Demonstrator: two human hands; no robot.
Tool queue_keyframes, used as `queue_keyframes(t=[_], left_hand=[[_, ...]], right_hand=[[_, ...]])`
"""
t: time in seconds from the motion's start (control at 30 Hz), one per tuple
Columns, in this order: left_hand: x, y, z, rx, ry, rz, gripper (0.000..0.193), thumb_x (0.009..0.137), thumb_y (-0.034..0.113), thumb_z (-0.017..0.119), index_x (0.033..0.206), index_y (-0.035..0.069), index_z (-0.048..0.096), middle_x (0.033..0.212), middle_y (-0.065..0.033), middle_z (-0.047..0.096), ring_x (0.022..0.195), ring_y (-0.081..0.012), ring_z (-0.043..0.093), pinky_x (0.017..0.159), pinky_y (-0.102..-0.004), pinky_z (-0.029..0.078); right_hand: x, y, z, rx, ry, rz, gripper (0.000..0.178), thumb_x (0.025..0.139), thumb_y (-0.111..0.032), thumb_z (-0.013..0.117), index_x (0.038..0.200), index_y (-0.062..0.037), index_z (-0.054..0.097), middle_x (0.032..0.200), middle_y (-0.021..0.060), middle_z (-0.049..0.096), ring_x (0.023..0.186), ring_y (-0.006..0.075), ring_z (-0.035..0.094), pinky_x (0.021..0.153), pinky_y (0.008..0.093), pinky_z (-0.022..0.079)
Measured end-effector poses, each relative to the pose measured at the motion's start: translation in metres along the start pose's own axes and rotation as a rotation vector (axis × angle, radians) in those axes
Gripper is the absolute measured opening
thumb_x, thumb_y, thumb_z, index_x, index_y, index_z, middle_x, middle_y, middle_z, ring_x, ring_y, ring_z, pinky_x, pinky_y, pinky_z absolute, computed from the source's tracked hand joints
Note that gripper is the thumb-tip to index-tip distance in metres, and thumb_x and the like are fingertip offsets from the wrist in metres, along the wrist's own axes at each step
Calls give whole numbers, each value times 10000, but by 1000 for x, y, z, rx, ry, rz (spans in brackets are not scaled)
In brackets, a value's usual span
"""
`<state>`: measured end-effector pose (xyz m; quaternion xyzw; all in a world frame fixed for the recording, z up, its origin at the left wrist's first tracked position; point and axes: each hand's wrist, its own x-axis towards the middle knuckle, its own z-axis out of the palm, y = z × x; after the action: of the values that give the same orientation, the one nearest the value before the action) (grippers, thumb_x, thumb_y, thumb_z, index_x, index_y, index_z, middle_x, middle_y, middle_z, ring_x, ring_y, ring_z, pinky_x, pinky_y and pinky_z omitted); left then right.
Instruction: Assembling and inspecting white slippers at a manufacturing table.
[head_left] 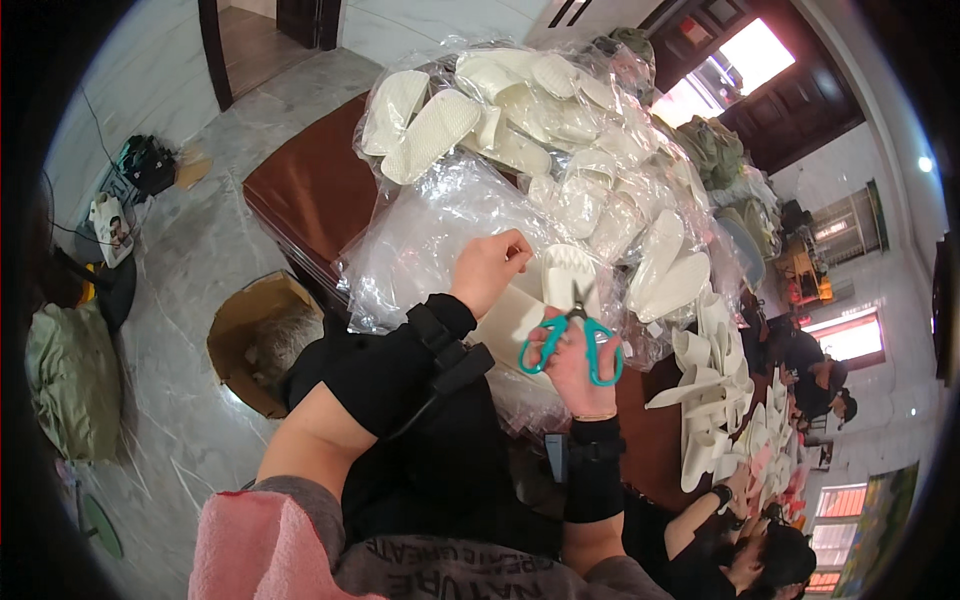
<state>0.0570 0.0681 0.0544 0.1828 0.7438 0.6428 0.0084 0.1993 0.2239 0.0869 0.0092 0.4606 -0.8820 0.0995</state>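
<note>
My right hand (574,366) holds a pair of scissors (577,310) with teal loop handles, its fingers through and around the loops. The dark blades point away from me, slightly parted, in front of a white slipper (568,262). Just left of that slipper, my left hand (490,268) is closed with its fingertips drawn together; whether something small is pinched there cannot be made out. Clear plastic bags (425,235) lie under and beyond my left hand. A pale slipper-like piece (508,325) lies below my hands, partly covered by them.
Bagged white slippers (530,110) are heaped across the far side of the brown table (310,185). Loose white slipper parts (710,400) lie to the right, where co-workers (740,560) sit. A cardboard box (245,345) with crumpled plastic stands on the floor at left.
</note>
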Motion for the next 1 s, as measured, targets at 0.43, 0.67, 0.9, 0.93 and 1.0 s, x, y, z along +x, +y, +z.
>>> queue_keyframes(t=[0.43, 0.67, 0.9, 0.93, 1.0], left_hand=[[-6, 10, -4, 69, -70, 58, 88, 854, 134, 608, 865, 52, 638, 687, -71, 648, 636, -160, 628, 571, -305, 462], [4, 14, -48, -256, 76, -10, 130, 887, 126, 592, 879, 8, 646, 759, -17, 642, 651, -70, 576, 580, -216, 456], [5, 45, -164, -341, 476, 149, 117, 906, 92, 574, 965, 46, 664, 790, 5, 645, 638, -28, 511, 562, -171, 365], [2, 44, -180, -295, 507, 136, 117, 909, 92, 576, 971, 47, 664, 797, 5, 645, 645, -25, 510, 563, -169, 362], [-13, 37, -219, -200, 589, 140, 121, 912, 102, 584, 986, 50, 664, 807, 2, 655, 641, -21, 505, 552, -172, 352]], right_hand=[[47, -1, -12, -95, 97, 44, 633, 931, -529, 482, 1239, 23, 459, 780, 28, 480, 626, 130, 423, 578, 263, 342], [-2, -16, -42, -644, 492, -134, 455, 919, -293, 592, 1241, 16, 503, 847, 75, 601, 739, 163, 582, 646, 275, 461], [-73, -6, -160, -1574, 911, -27, 630, 789, -281, 693, 1310, -11, 463, 1025, 207, 637, 936, 321, 630, 840, 389, 470], [-80, -7, -177, -1608, 917, -21, 628, 778, -293, 695, 1297, -17, 474, 1055, 230, 631, 985, 380, 611, 855, 412, 465], [-72, -4, -163, -1788, 928, -19, 571, 791, -309, 679, 1254, -16, 519, 1072, 231, 634, 1012, 402, 596, 860, 436, 464]])
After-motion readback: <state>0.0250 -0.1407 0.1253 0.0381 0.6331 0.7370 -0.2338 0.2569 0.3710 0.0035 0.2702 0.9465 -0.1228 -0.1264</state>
